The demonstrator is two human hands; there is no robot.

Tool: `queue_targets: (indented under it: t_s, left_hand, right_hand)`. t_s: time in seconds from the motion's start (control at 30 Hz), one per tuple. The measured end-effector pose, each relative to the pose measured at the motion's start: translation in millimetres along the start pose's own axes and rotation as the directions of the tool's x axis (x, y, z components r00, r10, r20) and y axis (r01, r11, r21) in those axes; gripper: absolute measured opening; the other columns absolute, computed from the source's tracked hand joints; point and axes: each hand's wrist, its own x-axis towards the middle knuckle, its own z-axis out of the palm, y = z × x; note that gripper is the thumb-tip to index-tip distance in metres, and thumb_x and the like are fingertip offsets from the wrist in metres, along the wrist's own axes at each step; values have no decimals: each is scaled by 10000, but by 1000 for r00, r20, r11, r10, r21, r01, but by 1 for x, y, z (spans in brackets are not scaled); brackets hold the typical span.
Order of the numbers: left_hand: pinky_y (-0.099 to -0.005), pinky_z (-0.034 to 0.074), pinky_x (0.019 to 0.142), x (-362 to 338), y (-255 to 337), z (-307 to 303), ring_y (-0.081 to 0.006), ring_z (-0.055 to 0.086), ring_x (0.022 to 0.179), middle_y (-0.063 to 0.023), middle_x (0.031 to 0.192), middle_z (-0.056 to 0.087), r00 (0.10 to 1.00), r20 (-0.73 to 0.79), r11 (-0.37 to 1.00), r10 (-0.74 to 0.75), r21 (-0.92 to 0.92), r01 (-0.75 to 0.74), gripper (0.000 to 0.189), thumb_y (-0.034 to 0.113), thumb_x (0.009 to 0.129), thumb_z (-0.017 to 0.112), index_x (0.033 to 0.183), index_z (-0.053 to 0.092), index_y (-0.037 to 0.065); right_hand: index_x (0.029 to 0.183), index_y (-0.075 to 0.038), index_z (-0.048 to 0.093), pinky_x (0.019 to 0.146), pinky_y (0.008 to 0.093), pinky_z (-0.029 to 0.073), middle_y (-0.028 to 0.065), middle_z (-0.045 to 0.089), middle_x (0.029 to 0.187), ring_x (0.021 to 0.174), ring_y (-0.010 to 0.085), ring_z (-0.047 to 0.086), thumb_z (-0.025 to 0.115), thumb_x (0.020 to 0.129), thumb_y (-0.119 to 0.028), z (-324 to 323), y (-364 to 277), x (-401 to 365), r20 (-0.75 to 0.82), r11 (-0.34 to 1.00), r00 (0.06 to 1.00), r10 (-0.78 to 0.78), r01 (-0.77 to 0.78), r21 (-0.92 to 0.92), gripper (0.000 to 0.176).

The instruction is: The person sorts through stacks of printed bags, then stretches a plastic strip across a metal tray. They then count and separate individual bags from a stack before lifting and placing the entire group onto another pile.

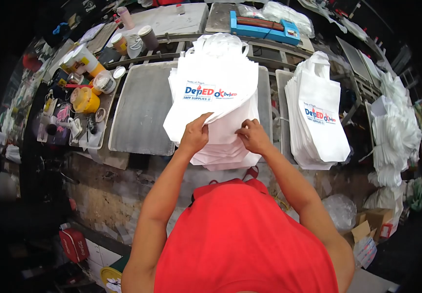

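Observation:
A stack of white tote bags [225, 154] lies in front of me, handles pointing away. The uppermost tote bag [196, 110] bears a blue and red "DepED" print and is skewed to the left, its lower right edge folded up. My left hand [195, 134] is closed, pinching that folded edge between thumb and fingers. Over the right front of the stack, my right hand [254, 136] has its fingers drawn together on the white fabric of a bag; the exact grip at the fingertips is partly hidden.
Another stack of printed bags [318, 117] stands to the right. A grey board [142, 110] lies left of my stack. Further left are a yellow tub [85, 100] and several containers. Behind sits a blue device [264, 30]. More white bags [394, 136] hang at the far right.

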Motion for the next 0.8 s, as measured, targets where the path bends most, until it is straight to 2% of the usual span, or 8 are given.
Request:
queue_targets:
  t_s: [0.13,0.3,0.47,0.5,0.6,0.67,0.73,0.8]
  left_hand:
    - [-456,564,899,-3,3,0,-431,704,1048,-256,1134,720,997,80,999,-13,-37,16,450,-85,886,518,1298,646,41]
    - [-403,565,920,2,5,1,-377,728,1068,-236,1151,732,991,129,997,-43,-63,51,394,-11,934,614,1323,644,46]
    - [-393,560,961,-5,10,10,-366,714,1114,-200,1220,727,986,130,992,103,63,-112,576,106,830,821,1373,634,68]
    - [-392,566,934,-4,6,12,-368,723,1089,-219,1175,735,986,100,990,132,35,-136,537,61,861,755,1383,630,65]
    - [-433,569,925,4,0,6,-400,711,1063,-242,1132,730,992,124,1000,1,-2,-1,489,29,857,685,1344,641,45]
    - [-442,570,900,3,2,3,-414,708,1034,-256,1109,727,993,115,1000,-26,-12,28,462,-12,856,621,1313,659,39]
    - [-448,569,890,5,4,-1,-422,707,1018,-254,1121,724,989,109,995,-101,13,100,451,-6,857,622,1304,663,37]
    - [-449,569,889,6,4,-2,-425,707,1014,-255,1125,723,990,117,997,-83,12,82,451,-3,860,617,1307,660,37]
  right_hand:
    - [1058,-156,783,851,408,542,98,738,1170,1060,334,663,678,907,-174,-25,-13,9,-1,997,998,63,-63,37,185]
    - [1078,-73,752,843,456,569,201,762,1017,980,353,737,623,951,-101,-40,-25,14,-53,921,992,112,-83,380,183]
    - [1260,-22,594,955,435,546,234,733,1131,1103,370,711,614,927,-33,-36,-34,16,-101,760,980,170,-65,647,334]
    - [1320,-18,527,992,432,534,247,711,1197,1153,380,695,620,915,-20,-34,-36,14,-143,692,975,168,-14,721,415]
    - [1372,-32,431,1050,457,500,287,619,1337,1244,425,631,644,887,-15,-25,-24,4,-102,840,989,110,-38,541,530]
    - [1410,-67,463,1112,469,452,222,578,1432,1359,395,544,674,872,-27,-21,-13,-2,28,897,992,122,-122,425,579]
    - [1495,-132,440,1151,473,410,126,596,1447,1420,372,473,708,857,-60,-9,-6,-6,146,986,989,-13,-11,164,696]
    - [1441,-178,573,1127,449,423,44,646,1399,1393,333,484,716,866,-114,-1,-4,-8,118,997,993,1,-10,77,595]
